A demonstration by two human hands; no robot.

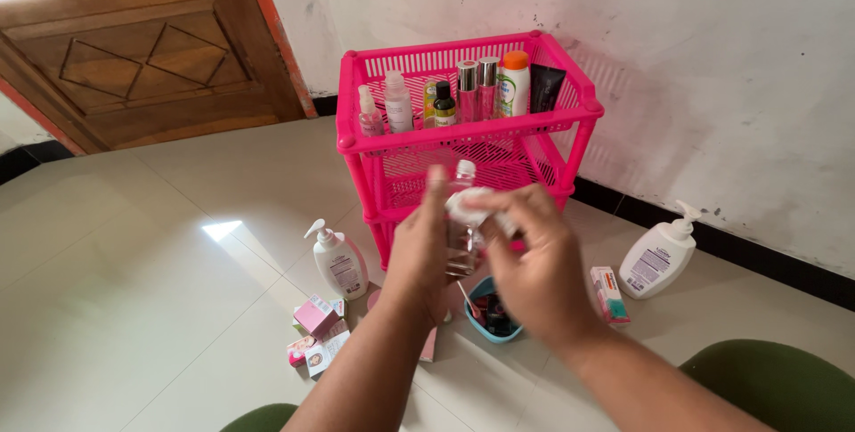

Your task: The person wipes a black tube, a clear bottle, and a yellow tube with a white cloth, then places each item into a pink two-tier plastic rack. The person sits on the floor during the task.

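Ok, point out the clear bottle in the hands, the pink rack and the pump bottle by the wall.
clear bottle [461,249], head view, on its see-through body between the hands.
pink rack [469,136], head view, on the top shelf's front rim.
pump bottle [657,260], head view, on its white labelled body.

Left hand [423,258]: we grip a clear bottle [461,232] upright.
Right hand [527,263]: we press a white cloth [469,207] on the bottle — near its neck.
Far: pink rack [570,142] — toiletries on top.
Floor: pump bottles [338,261], small boxes [316,330].
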